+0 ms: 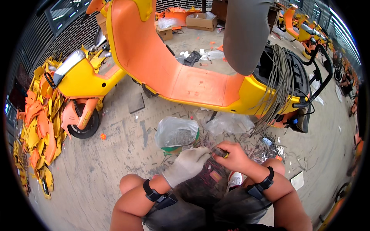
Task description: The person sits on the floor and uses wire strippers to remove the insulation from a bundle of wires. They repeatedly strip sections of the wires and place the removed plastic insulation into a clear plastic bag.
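Note:
My left hand (187, 165) wears a pale grey work glove. Its fingers are pinched together, and what they hold is too small to make out. Just right of it, my bare right hand (236, 157) is closed around a short dark hand tool (220, 152) with a bit of yellow on it; its exact kind is unclear. The tool's tip points at the gloved fingertips. Right behind my left hand stands a green bucket (172, 149) lined with a clear plastic bag (177, 131). Cut scraps of dark wire (269, 149) litter the floor around my feet.
A yellow and orange scooter (192, 85) stands across the front, a bundle of grey cables (278, 82) draped over its rear. Another scooter (86, 82) is at left beside a heap of body panels (40, 127). Cardboard boxes (201, 22) sit at the back.

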`<state>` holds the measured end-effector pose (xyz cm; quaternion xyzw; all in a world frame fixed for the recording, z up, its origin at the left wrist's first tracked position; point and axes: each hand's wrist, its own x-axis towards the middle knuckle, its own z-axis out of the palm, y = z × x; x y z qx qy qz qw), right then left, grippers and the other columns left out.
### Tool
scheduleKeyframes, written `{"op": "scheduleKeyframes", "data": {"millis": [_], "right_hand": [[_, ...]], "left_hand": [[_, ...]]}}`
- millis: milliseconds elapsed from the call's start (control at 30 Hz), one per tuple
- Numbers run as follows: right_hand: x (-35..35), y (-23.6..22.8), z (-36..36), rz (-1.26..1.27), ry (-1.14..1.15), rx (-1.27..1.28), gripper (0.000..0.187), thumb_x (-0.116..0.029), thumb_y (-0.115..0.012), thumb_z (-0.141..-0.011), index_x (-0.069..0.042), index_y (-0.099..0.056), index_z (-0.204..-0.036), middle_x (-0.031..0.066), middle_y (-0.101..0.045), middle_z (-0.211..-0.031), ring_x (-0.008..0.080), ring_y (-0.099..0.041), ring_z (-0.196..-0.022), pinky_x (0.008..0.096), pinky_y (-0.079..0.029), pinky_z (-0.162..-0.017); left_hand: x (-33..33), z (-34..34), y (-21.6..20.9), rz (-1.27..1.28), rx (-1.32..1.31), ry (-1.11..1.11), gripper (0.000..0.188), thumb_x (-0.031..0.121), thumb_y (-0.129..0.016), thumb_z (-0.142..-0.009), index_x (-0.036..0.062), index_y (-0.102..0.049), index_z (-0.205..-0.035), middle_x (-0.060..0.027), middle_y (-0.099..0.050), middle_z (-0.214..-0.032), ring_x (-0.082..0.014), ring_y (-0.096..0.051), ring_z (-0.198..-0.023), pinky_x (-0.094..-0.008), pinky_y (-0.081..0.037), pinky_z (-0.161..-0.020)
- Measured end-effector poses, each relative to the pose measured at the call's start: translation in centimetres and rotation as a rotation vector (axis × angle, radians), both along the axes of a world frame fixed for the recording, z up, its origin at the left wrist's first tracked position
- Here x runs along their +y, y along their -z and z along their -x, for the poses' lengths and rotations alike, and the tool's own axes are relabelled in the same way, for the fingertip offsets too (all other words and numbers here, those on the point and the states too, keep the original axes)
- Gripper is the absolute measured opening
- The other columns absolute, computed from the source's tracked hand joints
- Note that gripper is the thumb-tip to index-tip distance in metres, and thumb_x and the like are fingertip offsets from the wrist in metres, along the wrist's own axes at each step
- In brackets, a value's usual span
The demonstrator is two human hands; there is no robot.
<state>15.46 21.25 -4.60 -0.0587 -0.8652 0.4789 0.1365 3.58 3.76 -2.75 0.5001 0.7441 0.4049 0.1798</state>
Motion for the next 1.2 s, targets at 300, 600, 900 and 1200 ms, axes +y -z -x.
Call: {"op": "scheduleKeyframes", "data": {"millis": [300, 600, 900, 1200], "right_hand": [[-0.3, 0.0, 0.8, 0.004, -0.016, -0.104, 0.019, -0.007, -0.069, -0.069, 0.001, -0.064, -0.086, 0.0144, -0.061, -0.077, 0.0269, -0.062, -0.069, 0.0344, -0.049, -0.066], [0.5, 0.2, 1.5, -0.031, -0.055, -0.152, 0.028, -0.011, -0.071, -0.068, 0.000, -0.065, -0.093, 0.0179, -0.062, -0.082, 0.0351, -0.063, -0.075, 0.0391, -0.050, -0.067], [0.9, 0.2, 1.4, -0.031, -0.011, -0.184, 0.014, -0.009, -0.066, -0.079, 0.001, -0.064, -0.088, 0.0127, -0.063, -0.075, 0.0194, -0.060, -0.068, 0.0320, -0.049, -0.067], [1.2, 0.7, -0.1, 0.309, 0.080, -0.283, 0.017, -0.016, -0.068, -0.089, 0.000, -0.068, -0.094, 0.0042, -0.065, -0.077, 0.0096, -0.058, -0.071, 0.0284, -0.048, -0.067]], "left_hand": [[-0.4, 0.8, 0.2, -0.034, 0.090, -0.022, 0.018, 0.018, -0.063, -0.088, 0.0024, -0.069, -0.096, -0.0180, -0.068, -0.086, -0.0364, -0.066, -0.081, -0.0423, -0.052, -0.072], [-1.0, 2.7, -0.8, 0.096, 0.001, -0.056, 0.018, 0.018, -0.060, -0.090, 0.0047, -0.070, -0.097, -0.0166, -0.069, -0.089, -0.0348, -0.066, -0.087, -0.0405, -0.052, -0.077], [-2.1, 4.6, -1.8, 0.142, 0.027, -0.205, 0.023, 0.021, -0.055, -0.094, 0.0045, -0.068, -0.102, -0.0168, -0.069, -0.096, -0.0340, -0.066, -0.092, -0.0394, -0.052, -0.080], [-2.8, 4.7, -2.8, 0.097, -0.091, -0.422, 0.026, 0.023, -0.056, -0.095, 0.0015, -0.067, -0.105, -0.0142, -0.069, -0.083, -0.0251, -0.068, -0.079, -0.0338, -0.052, -0.074]]}}
